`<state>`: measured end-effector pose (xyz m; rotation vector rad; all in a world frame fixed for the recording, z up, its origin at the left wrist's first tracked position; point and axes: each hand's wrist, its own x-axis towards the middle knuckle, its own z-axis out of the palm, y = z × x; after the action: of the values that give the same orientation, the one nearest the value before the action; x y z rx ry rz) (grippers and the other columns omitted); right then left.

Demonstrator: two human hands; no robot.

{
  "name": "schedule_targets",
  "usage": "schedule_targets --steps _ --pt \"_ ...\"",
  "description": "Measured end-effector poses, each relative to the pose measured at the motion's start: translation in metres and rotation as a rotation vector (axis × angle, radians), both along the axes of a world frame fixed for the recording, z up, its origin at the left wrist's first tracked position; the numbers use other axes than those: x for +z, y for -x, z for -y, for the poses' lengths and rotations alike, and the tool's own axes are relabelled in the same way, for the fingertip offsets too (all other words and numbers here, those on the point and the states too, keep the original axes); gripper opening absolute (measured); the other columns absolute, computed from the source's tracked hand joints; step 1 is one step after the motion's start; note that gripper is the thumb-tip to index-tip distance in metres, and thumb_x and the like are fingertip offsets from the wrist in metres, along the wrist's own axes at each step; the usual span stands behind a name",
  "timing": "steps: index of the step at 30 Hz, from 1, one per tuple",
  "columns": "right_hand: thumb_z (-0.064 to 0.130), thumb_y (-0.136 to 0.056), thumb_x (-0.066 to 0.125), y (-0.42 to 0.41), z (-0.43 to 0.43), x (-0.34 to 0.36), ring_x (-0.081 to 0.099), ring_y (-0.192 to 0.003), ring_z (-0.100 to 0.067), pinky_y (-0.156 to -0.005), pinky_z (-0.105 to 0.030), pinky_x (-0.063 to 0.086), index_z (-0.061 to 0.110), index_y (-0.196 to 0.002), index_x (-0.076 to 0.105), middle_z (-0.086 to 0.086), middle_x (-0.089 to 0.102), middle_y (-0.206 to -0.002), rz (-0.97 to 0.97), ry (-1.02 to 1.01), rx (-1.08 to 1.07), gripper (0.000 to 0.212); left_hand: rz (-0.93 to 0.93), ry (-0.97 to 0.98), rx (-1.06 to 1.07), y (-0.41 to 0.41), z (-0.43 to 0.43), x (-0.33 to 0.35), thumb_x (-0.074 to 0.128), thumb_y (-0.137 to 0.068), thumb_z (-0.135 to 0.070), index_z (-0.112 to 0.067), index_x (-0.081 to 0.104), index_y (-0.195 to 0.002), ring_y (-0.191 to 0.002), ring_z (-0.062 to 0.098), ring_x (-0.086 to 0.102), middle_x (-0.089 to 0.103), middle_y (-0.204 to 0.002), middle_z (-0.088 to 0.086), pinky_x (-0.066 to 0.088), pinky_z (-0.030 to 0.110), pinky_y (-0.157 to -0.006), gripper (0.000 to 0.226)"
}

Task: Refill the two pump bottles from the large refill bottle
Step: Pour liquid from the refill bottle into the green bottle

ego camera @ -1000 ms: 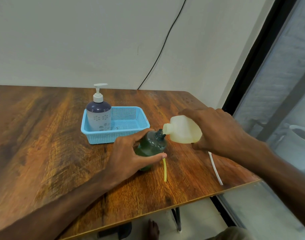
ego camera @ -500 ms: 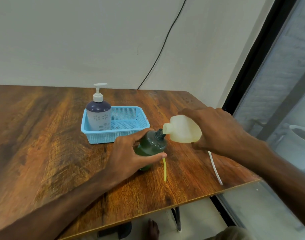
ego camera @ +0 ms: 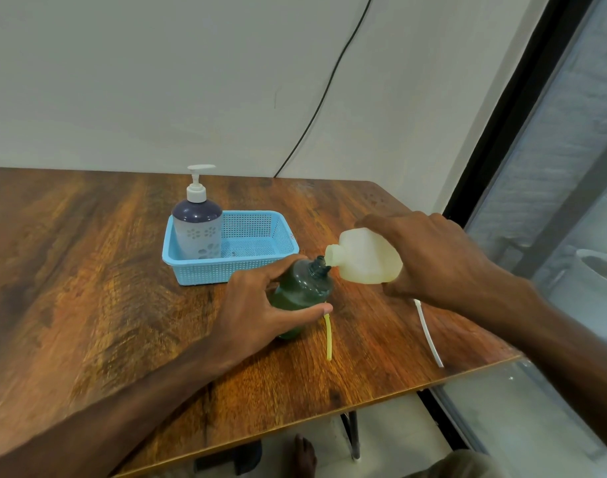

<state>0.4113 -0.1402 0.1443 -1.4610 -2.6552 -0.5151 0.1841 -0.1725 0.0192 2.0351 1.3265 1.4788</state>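
A pale, translucent refill bottle (ego camera: 367, 258) is tipped on its side above the near right part of a wooden desk (ego camera: 88, 270), its open mouth touching the open neck of a dark green bottle (ego camera: 300, 291). The green bottle stands on the desk, leaning slightly, with its pump top off. The right hand (ego camera: 433, 260) wraps over the refill bottle's body from above, fingers curled around it. The left hand (ego camera: 260, 312) grips the green bottle, thumb along its near side and fingers around its far side.

A thin yellow tube (ego camera: 328, 336) lies on the desk just beside the green bottle's base, and a white tube (ego camera: 428, 332) lies further right, near the desk edge. Behind the green bottle sits a light blue mesh basket (ego camera: 209, 272). A white and purple pump bottle (ego camera: 197, 229) stands upright in its left end, white pump fitted. A black cable (ego camera: 326, 88) runs down the wall behind.
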Motion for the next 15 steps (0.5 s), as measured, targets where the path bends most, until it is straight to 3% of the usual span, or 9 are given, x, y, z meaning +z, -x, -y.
schedule_targets --steps 5,10,15 --pt "0.042 -0.077 0.083 0.0002 -0.0009 0.0005 0.044 -0.136 -0.019 -0.106 -0.034 0.042 0.036 -0.152 0.032 0.006 0.048 -0.149 0.006 0.017 -0.008 0.091 -0.001 -0.01 0.001 -0.0003 0.0004 0.001 0.085 -0.067 -0.06 -0.057 0.053 -0.117 -0.113 -0.022 0.055 0.056 -0.113 -0.043 0.048 0.004 -0.09 0.059" --pt "0.042 -0.076 0.083 0.0 -0.0012 -0.0002 0.044 -0.136 -0.018 -0.106 -0.034 0.041 0.037 -0.152 0.032 0.007 0.048 -0.149 0.002 0.014 -0.011 0.091 0.001 -0.002 -0.004 0.0005 -0.0024 -0.0022 0.084 -0.068 -0.063 -0.043 0.058 -0.127 -0.116 -0.015 0.057 0.06 -0.118 -0.035 0.052 0.011 -0.093 0.068" --pt "0.04 -0.077 0.083 0.0021 0.001 0.0024 0.044 -0.136 -0.019 -0.104 -0.033 0.042 0.037 -0.152 0.032 0.006 0.048 -0.148 0.008 0.013 -0.009 0.09 -0.005 0.003 -0.008 0.0008 -0.0011 -0.0019 0.085 -0.067 -0.06 -0.043 0.057 -0.127 -0.116 -0.014 0.058 0.061 -0.118 -0.035 0.05 0.009 -0.093 0.068"
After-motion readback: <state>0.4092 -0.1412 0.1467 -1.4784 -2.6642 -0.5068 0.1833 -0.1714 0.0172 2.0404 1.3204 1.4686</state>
